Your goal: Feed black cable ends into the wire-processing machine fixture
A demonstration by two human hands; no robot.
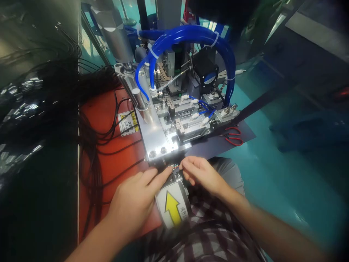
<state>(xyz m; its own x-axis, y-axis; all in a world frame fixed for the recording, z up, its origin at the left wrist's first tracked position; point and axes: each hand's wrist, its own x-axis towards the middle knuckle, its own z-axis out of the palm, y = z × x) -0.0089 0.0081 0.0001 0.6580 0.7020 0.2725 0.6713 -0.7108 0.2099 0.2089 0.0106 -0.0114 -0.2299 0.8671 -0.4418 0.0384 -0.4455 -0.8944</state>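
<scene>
My left hand [137,198] rests on the orange bench top with its index finger stretched toward a small bunch of coloured wire ends [174,167]. My right hand [200,173] is curled, its fingertips pinched at the same wire ends from the right. The wires lie at the front edge of a metal machine fixture [160,134], just above a grey cover with a yellow arrow [173,207].
Blue air hoses [191,34] loop over the machine. Several black cables [92,145] hang across the orange surface [109,167] at left. Red-handled scissors [234,136] lie on a dark mat at right. A yellow warning label [128,123] sits beside the fixture. Teal floor lies at right.
</scene>
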